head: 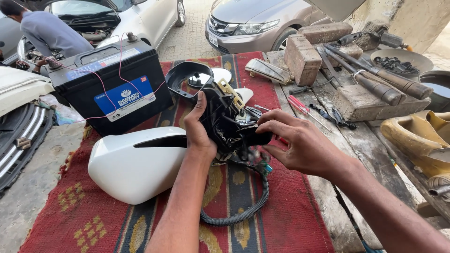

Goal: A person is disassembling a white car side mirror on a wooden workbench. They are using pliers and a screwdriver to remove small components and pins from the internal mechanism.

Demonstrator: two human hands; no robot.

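While the left hand clasps the black mirror frame, the right hand pinches its base — both grips closed.

black car battery, white mirror cover, bricks, red-handled screwdriver

a black mirror frame is seen beside a white cover. the rug is patterned in red with dark stripes and yellow motifs. the battery is coloured black with a blue label and pink wires.
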